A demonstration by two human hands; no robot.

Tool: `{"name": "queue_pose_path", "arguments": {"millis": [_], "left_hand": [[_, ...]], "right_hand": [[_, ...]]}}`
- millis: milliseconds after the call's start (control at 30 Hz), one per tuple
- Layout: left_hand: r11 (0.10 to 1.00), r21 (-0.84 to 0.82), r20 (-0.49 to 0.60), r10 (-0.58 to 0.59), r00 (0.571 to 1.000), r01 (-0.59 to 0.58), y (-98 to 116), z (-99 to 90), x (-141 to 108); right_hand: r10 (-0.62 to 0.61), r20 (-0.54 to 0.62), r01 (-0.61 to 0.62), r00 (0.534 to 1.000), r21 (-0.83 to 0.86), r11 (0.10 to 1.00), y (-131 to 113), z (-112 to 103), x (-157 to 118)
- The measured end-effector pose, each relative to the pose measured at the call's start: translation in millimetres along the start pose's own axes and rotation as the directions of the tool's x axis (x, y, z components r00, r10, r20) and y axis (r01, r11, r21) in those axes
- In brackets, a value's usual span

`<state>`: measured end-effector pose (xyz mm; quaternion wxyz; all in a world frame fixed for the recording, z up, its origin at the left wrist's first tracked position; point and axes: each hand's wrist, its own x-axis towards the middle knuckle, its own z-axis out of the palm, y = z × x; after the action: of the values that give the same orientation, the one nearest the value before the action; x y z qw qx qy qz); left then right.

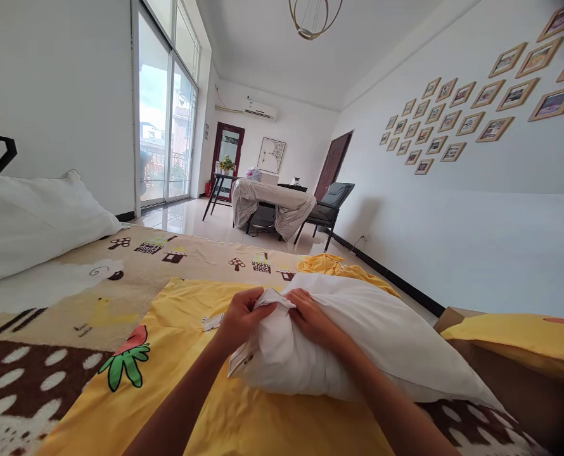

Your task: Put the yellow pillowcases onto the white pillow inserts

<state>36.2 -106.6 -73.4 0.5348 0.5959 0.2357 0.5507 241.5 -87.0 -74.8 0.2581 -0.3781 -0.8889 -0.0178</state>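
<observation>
A white pillow (381,323) lies in front of me, its near-left end bunched up between my hands. My left hand (246,315) pinches a corner of that end between thumb and fingers. Just to the right, my right hand (310,316) grips the gathered white fabric, its fingers curled over the top edge. Beneath the pillow spreads a yellow pillowcase (168,342) with a red and green carrot-like print, lying flat. Part of it is hidden by my forearms and the pillow.
A patterned blanket (73,329) covers the bed. Another white pillow (39,221) rests at the left, and crumpled yellow cloth (339,265) lies behind the pillow. At the right, a yellow pillow (524,335) sits on a cardboard box (453,313). A covered table (277,190) and chair (329,209) stand farther off.
</observation>
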Motion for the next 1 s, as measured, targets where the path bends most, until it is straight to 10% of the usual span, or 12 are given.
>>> {"name": "queue_pose_path", "arguments": {"millis": [267,400,600,733,1000], "left_hand": [[0.989,0.132,-0.11,0.077,0.991,-0.062,23.7,-23.4,3.3],[0.768,0.64,0.021,-0.054,0.998,0.028,3.8,-50.1,11.9],[0.554,0.832,0.383,-0.517,0.766,-0.042,-67.5,-28.2,6.4],[0.531,0.839,0.477,-0.622,0.621,-0.113,-96.1,-9.4,3.5],[0.577,0.803,0.542,-0.607,0.582,-0.146,-97.3,-15.3,8.2]], "right_hand": [[0.075,-0.234,-0.093,0.969,-0.066,0.993,10.1,-19.5,-7.0],[0.129,-0.368,-0.175,0.921,-0.096,0.98,18.5,-51.9,-8.6],[0.237,-0.504,-0.35,0.831,-0.142,0.926,28.9,-102.4,-7.7],[0.391,-0.625,-0.587,0.676,-0.135,0.799,42.1,-139.0,-11.8],[0.218,-0.906,-0.763,0.362,-0.154,0.628,51.8,-201.0,-28.1]]}}
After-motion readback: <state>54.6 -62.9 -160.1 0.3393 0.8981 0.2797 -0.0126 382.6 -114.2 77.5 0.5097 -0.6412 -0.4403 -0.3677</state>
